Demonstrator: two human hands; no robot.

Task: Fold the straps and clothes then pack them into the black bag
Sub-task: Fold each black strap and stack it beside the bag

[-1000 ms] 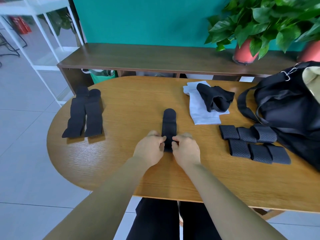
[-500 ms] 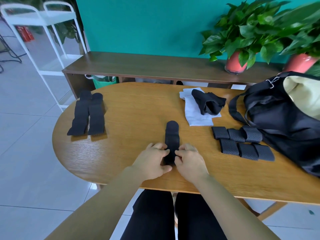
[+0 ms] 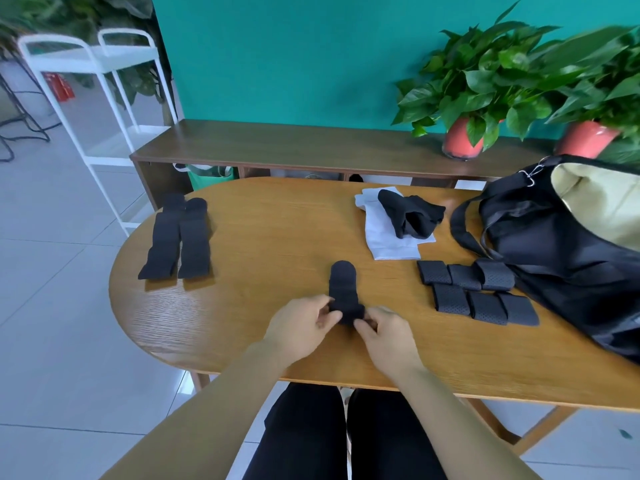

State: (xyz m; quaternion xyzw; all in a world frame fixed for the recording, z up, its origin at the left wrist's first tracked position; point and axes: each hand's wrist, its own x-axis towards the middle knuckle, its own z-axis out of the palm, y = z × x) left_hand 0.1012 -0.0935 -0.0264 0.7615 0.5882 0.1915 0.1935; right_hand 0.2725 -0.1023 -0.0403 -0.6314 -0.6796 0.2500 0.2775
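Oval wooden table [image 3: 263,237], seen from above. Near the front edge, centre, L hand [image 3: 298,327] & R hand [image 3: 384,336] each pinch the near end of a black strap [image 3: 343,285]; the rest lies flat, pointing to the back edge. Six folded straps [image 3: 478,296] sit just beside the open black bag [image 3: 554,244] at the right edge. Two flat straps [image 3: 176,244] lie by the left edge. Black garment [image 3: 412,216] on white cloth [image 3: 388,240], back right.

The oval wooden tabletop [image 3: 270,244] carries a pair of long black straps [image 3: 176,242] side by side at its far left, a single strap [image 3: 343,289] near the front edge, a white garment [image 3: 388,237] with a black garment [image 3: 410,213] crumpled on it, six folded straps [image 3: 474,292] in two rows, and the black bag [image 3: 554,244] at the right
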